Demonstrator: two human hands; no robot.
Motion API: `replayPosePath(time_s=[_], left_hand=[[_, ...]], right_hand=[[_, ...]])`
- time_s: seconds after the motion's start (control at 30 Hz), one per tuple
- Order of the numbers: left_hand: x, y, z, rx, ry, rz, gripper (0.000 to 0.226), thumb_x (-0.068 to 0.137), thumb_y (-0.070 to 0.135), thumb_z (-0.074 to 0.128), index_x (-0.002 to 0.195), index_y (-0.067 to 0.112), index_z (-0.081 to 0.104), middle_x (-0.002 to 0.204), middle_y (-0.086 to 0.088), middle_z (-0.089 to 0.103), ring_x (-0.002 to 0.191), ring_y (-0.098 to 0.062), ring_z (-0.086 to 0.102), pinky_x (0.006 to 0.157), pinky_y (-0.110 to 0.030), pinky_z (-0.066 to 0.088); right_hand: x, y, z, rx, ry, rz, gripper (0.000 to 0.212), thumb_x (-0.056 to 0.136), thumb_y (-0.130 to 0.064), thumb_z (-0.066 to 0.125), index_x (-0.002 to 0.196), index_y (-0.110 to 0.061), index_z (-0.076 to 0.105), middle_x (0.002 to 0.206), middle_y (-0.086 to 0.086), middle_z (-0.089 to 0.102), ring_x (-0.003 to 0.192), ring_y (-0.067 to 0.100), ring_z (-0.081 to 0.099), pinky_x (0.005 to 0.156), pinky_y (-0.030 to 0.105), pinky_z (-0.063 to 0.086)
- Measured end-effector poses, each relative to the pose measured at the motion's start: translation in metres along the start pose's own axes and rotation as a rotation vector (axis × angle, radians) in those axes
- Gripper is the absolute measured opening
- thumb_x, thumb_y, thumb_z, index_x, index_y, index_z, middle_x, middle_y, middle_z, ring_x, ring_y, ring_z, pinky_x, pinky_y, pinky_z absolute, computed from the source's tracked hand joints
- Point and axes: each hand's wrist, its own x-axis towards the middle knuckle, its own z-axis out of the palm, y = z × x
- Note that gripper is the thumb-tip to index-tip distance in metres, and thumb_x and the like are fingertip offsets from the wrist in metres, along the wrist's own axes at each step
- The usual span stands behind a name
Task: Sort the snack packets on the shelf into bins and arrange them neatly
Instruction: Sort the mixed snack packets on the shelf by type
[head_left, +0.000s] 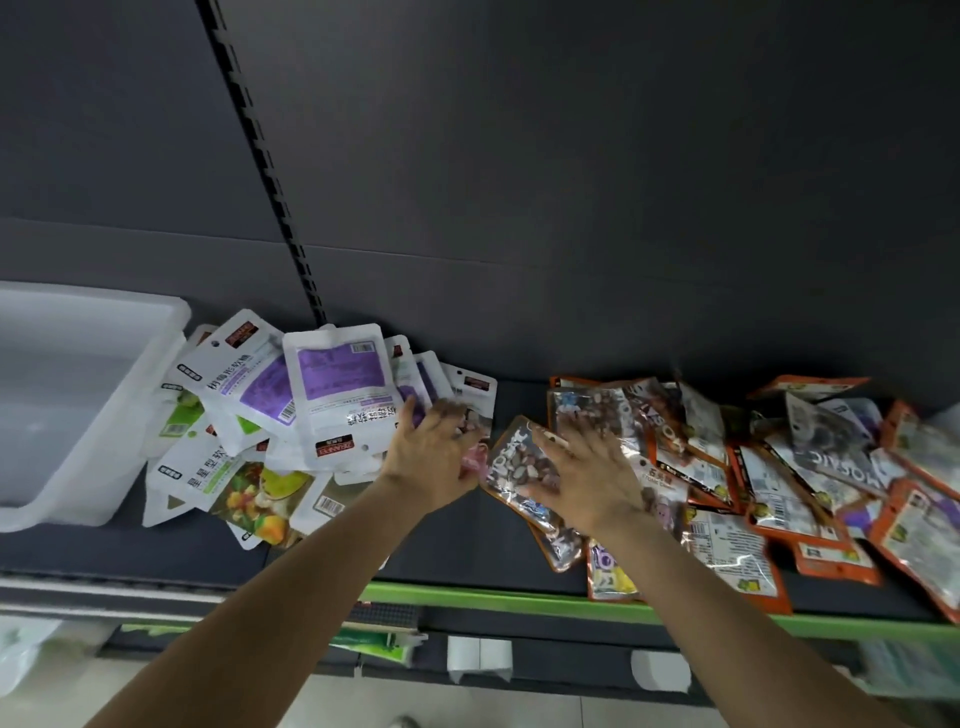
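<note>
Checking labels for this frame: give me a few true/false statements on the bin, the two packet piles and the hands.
1. The white bin sits at the left end of the shelf. True.
2. The white bin is packed full of packets. False: none show inside it.
3. The white-and-purple packets lie left of the orange-edged packets. True.
4. Both hands are below the shelf. False: the left hand and right hand are over the packets.
5. The right hand lies over a clear packet of nuts. True.
</note>
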Motion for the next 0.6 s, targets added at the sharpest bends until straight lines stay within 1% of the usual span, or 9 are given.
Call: replayPosePath(time_s=[0.1, 0.2, 0.27, 0.33, 0.37, 0.43, 0.5, 0.57, 0.6], left_hand=[[0.000, 0.005, 0.000, -0.021, 0.024, -0.036, 0.055, 0.096, 0.052, 0.030, 0.146, 0.028, 0.033, 0.154, -0.003, 0.026, 0.144, -0.023, 0.015, 0.116, -0.053, 0.002], [0.005, 0.017, -0.004, -0.103, 0.037, -0.048, 0.047, 0.096, 0.043, 0.037, 0.140, 0.026, 0.042, 0.147, 0.001, 0.039, 0.140, -0.020, 0.025, 0.117, -0.047, 0.006], [0.014, 0.031, -0.009, -0.230, 0.052, -0.037, 0.041, 0.095, 0.039, 0.043, 0.133, 0.026, 0.048, 0.137, 0.001, 0.049, 0.131, -0.021, 0.039, 0.114, -0.042, 0.021], [0.026, 0.053, -0.022, -0.439, 0.068, -0.013, 0.036, 0.095, 0.032, 0.046, 0.130, 0.025, 0.052, 0.128, -0.003, 0.055, 0.118, -0.025, 0.050, 0.101, -0.038, 0.037], [0.032, 0.067, -0.029, -0.526, 0.083, 0.003, 0.035, 0.095, 0.027, 0.047, 0.130, 0.025, 0.052, 0.128, -0.004, 0.054, 0.115, -0.026, 0.053, 0.096, -0.037, 0.041], [0.045, 0.100, -0.043, -0.614, 0.143, 0.040, 0.036, 0.096, 0.021, 0.046, 0.132, 0.022, 0.052, 0.132, -0.007, 0.051, 0.113, -0.029, 0.055, 0.094, -0.036, 0.044], [0.056, 0.137, -0.054, -0.630, 0.276, 0.104, 0.034, 0.096, 0.018, 0.045, 0.129, 0.018, 0.055, 0.135, -0.008, 0.049, 0.115, -0.030, 0.054, 0.097, -0.036, 0.042], [0.067, 0.174, -0.064, -0.585, 0.348, 0.172, 0.036, 0.096, 0.020, 0.045, 0.131, 0.017, 0.054, 0.139, -0.005, 0.047, 0.126, -0.025, 0.045, 0.105, -0.032, 0.034], [0.073, 0.190, -0.067, -0.531, 0.330, 0.204, 0.040, 0.096, 0.023, 0.046, 0.136, 0.018, 0.050, 0.143, -0.002, 0.043, 0.133, -0.022, 0.037, 0.109, -0.030, 0.027]], right_hand=[[0.002, 0.010, 0.009, -0.122, 0.028, 0.064, 0.067, 0.097, -0.059, 0.019, 0.152, -0.024, 0.005, 0.160, -0.002, -0.010, 0.147, 0.018, -0.009, 0.118, 0.044, -0.005], [-0.004, 0.018, 0.001, -0.110, 0.125, 0.058, 0.058, 0.101, -0.043, 0.026, 0.151, -0.018, 0.015, 0.160, 0.003, 0.000, 0.147, 0.020, 0.001, 0.118, 0.042, 0.000], [-0.015, 0.027, -0.007, 0.012, 0.247, -0.024, 0.050, 0.100, -0.034, 0.037, 0.147, -0.017, 0.033, 0.158, 0.004, 0.017, 0.143, 0.023, 0.021, 0.117, 0.038, 0.014], [-0.032, 0.046, -0.012, 0.117, 0.444, -0.048, 0.038, 0.096, -0.027, 0.049, 0.133, -0.018, 0.053, 0.147, 0.004, 0.041, 0.129, 0.024, 0.045, 0.108, 0.037, 0.035], [-0.039, 0.061, -0.012, 0.157, 0.524, -0.015, 0.034, 0.094, -0.024, 0.053, 0.127, -0.017, 0.058, 0.141, 0.004, 0.049, 0.123, 0.024, 0.050, 0.103, 0.037, 0.041], [-0.051, 0.099, -0.008, 0.258, 0.550, 0.111, 0.033, 0.094, -0.020, 0.053, 0.126, -0.015, 0.059, 0.136, 0.006, 0.052, 0.121, 0.026, 0.050, 0.099, 0.037, 0.044], [-0.062, 0.141, -0.001, 0.328, 0.463, 0.253, 0.038, 0.095, -0.022, 0.049, 0.132, -0.014, 0.051, 0.135, 0.009, 0.048, 0.124, 0.027, 0.044, 0.099, 0.038, 0.044], [-0.073, 0.186, 0.008, 0.329, 0.382, 0.348, 0.045, 0.096, -0.027, 0.047, 0.138, -0.013, 0.041, 0.139, 0.010, 0.041, 0.130, 0.028, 0.035, 0.104, 0.037, 0.037], [-0.078, 0.207, 0.012, 0.324, 0.350, 0.371, 0.049, 0.097, -0.031, 0.046, 0.141, -0.013, 0.037, 0.144, 0.010, 0.036, 0.134, 0.028, 0.030, 0.108, 0.037, 0.032]])
